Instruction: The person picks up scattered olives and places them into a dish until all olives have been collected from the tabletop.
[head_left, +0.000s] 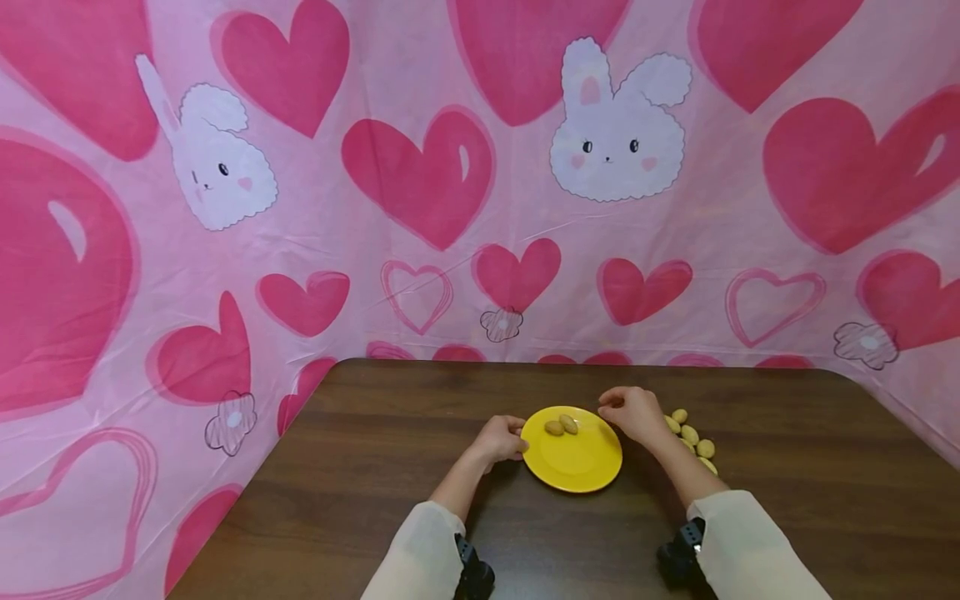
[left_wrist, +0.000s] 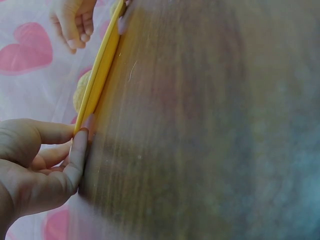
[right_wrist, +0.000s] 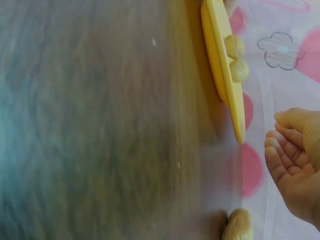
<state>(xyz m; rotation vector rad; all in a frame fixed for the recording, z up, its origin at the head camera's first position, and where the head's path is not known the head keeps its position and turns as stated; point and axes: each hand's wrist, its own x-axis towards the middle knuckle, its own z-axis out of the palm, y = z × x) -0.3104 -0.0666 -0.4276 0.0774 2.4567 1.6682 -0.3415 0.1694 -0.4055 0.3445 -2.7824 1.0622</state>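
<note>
A round yellow plate (head_left: 572, 463) sits on the brown table. My left hand (head_left: 501, 440) pinches its left rim, the thumb on one side and fingers on the other in the left wrist view. Two tan oval pieces, walnut-like with a ridged surface, lie toward the far side of the plate; one walnut-like piece (right_wrist: 239, 70) shows plainly in the right wrist view. Just past the plate's right rim, my right hand (head_left: 633, 413) is raised with loosely bent fingers and nothing between them.
Several more of the tan oval pieces (head_left: 690, 434) lie on the table (head_left: 810, 450) to the right, partly hidden behind my right forearm. A pink cloth with hearts and rabbit faces (head_left: 618, 158) hangs behind the table's far edge.
</note>
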